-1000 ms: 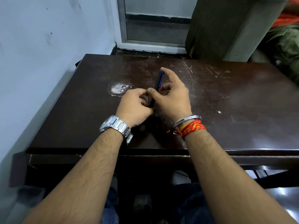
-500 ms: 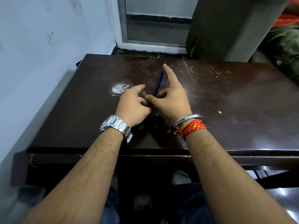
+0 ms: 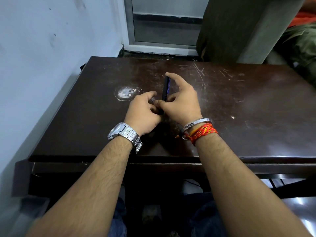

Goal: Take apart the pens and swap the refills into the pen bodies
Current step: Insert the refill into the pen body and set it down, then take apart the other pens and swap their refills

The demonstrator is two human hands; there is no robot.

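A dark pen (image 3: 165, 89) with a blue strip along its side points away from me over the middle of the brown table (image 3: 239, 106). My right hand (image 3: 183, 103) holds it: thumb and bent fingers pinch its near part, and the index finger lies along its far end. My left hand (image 3: 144, 113), wearing a steel watch, sits against the pen's near end with the index finger stretched out; its other fingers curl at the pen's tip. The near end of the pen is hidden between the two hands. No second pen or loose refill is visible.
A pale worn patch (image 3: 125, 93) marks the table left of my hands. A white wall (image 3: 42, 57) runs along the table's left side. Behind the table are a metal-framed door (image 3: 162, 31) and a dark cabinet (image 3: 239, 28).
My left index finger has opened outward from a closed fist. The right index finger lifted off the pen, then came back down onto its far end. The pen stays in place.
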